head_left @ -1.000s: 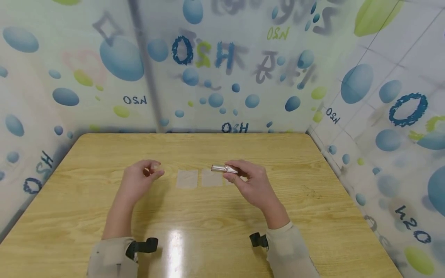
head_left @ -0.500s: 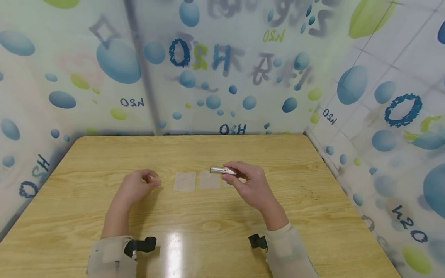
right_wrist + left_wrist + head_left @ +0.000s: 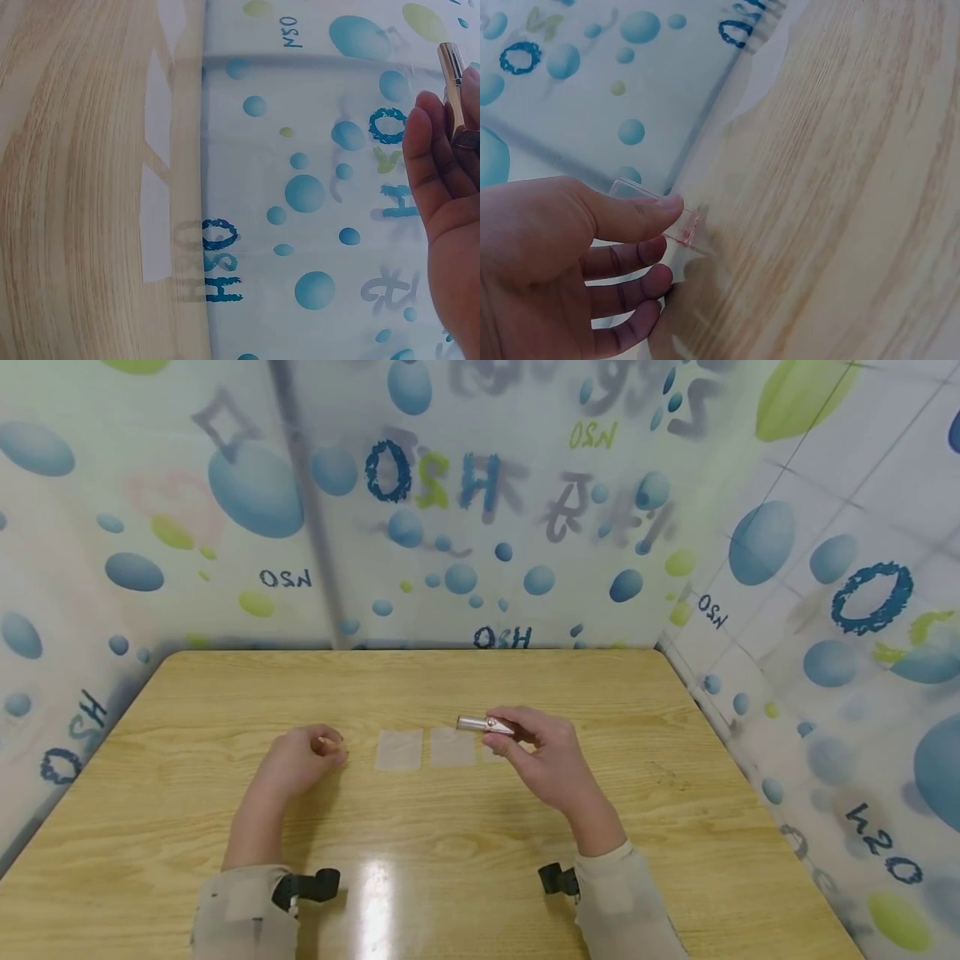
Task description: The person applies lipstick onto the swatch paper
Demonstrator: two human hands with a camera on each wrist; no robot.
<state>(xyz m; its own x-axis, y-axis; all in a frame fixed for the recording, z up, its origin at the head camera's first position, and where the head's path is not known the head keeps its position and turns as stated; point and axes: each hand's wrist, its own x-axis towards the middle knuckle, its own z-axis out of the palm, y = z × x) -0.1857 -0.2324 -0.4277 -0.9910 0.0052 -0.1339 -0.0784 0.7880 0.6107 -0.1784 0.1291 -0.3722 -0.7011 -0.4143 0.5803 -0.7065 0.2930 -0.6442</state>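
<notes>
My left hand [image 3: 298,762] pinches a small clear rectangular piece [image 3: 684,223], thin-edged and reddish at its far end, between thumb and forefinger. The other fingers of that hand curl loosely below it in the left wrist view. My right hand [image 3: 546,758] grips a shiny silver metal piece [image 3: 472,723] with a tubular end, a round stud and a tapering end. The tube points left in the head view; its exact kind does not show. In the right wrist view, the same tubular piece [image 3: 451,66] stands up from the fingers. Both hands are above the table.
On the wooden table [image 3: 450,843] three thin whitish squares lie in a row: a left square [image 3: 399,750], a middle square [image 3: 452,748] and a right square [image 3: 491,752] partly hidden by my right hand. A patterned wall covering [image 3: 465,527] rises behind the table.
My left hand has come lower and slightly nearer since one second ago, still pinching the clear piece. The right hand and its metal piece have hardly moved. The head view has shifted slightly.
</notes>
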